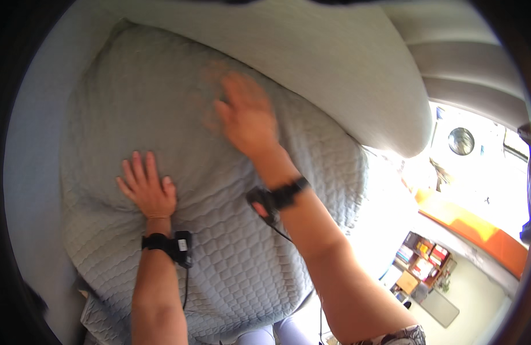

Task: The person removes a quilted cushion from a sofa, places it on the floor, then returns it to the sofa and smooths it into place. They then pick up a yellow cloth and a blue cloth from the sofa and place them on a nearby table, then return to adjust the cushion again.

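Observation:
A grey quilted cover [231, 233] lies over the seat of what looks like a grey sofa. Its stitched pattern shows plainly in the near half, with soft folds near my hands. My left hand [150, 187] rests palm down on the cover, fingers spread and nothing held. Farther forward and to the right, my right hand [248, 114] is over the cover, motion-blurred, its thumb apart from the fingers and nothing visible in it. Whether its palm touches the fabric is not clear. Each wrist wears a black strap with a small device and a cable.
A padded grey backrest [300, 64] borders the cover at the far right side. On the left runs a smooth grey side panel [34, 168]. Beyond the right edge are an orange surface [468, 233], a bookshelf [425, 258] and a bright, overexposed area.

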Demonstrator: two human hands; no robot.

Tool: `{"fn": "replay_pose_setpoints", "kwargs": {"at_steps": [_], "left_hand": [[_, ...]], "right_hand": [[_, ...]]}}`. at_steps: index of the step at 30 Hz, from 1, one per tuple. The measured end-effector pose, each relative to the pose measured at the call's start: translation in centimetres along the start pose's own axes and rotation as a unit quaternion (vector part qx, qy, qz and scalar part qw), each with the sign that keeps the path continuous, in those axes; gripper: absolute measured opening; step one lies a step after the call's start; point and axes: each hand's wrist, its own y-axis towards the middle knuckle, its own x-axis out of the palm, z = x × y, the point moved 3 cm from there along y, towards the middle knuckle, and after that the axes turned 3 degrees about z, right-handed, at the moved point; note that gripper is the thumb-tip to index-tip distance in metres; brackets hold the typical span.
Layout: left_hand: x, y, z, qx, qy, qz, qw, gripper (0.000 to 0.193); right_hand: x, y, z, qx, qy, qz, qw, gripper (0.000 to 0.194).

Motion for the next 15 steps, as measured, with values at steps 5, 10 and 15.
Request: {"fn": "replay_pose_setpoints", "kwargs": {"at_steps": [5,10,15], "left_hand": [[0.0,0.1,0.4,0.012,0.02,0.039,0.999,0.054],[0.4,-0.6,0.7,0.004,0.036,0.045,0.998,0.052],[0.7,-1.1,0.7,0.023,0.031,0.075,0.996,0.052]], "right_hand": [[-13.2,-12.6,9.9,0.096,-0.21,-0.012,0.973,0.035],[-16.8,-15.8,17.0,0.297,-0.155,0.208,0.919,0.014],[-19.7,-16.4,25.1,0.452,0.07,-0.107,0.883,0.034]]}}
